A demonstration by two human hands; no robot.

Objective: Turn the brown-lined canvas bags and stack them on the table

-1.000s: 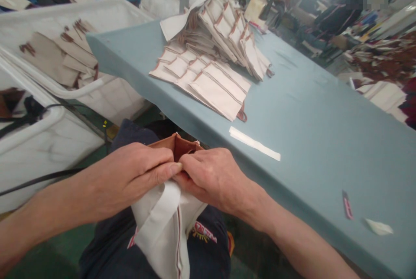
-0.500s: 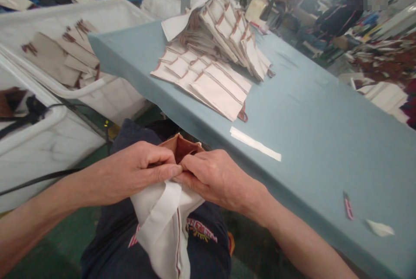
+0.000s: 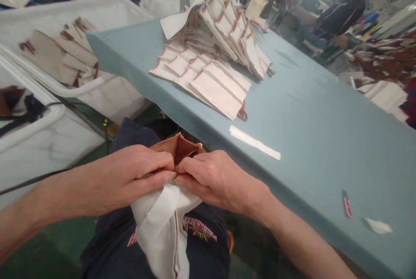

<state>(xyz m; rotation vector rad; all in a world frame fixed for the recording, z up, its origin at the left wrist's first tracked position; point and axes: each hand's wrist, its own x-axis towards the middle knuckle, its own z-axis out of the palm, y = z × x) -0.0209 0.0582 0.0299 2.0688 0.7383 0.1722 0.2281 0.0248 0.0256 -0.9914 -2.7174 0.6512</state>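
Observation:
A white fabric bag (image 3: 162, 231) with a brown lining and a dark seam line hangs over my lap. Its brown inside (image 3: 186, 149) shows at the top, where the mouth gapes. My left hand (image 3: 146, 168) pinches the edge of the mouth between thumb and fingers. Close beside it, my right hand (image 3: 208, 175) grips the same edge, the fingertips of both hands almost meeting. A white strap (image 3: 161, 209) lies across the front of the bag below my fingers. What the fingers press between them is hidden.
On the blue-grey table (image 3: 299, 131) lie stacked white pieces with brown edging (image 3: 221, 84), a white strip (image 3: 255, 142), a pink-handled snipping tool (image 3: 347, 205) and a white scrap (image 3: 378, 225). White bins (image 3: 107, 92) with fabric pieces stand at left. A person (image 3: 341, 14) is far back right.
My left hand has shifted slightly left and down along the bag's edge, its thumb drawn back from the right fingertips. The right hand keeps its grip almost unmoved.

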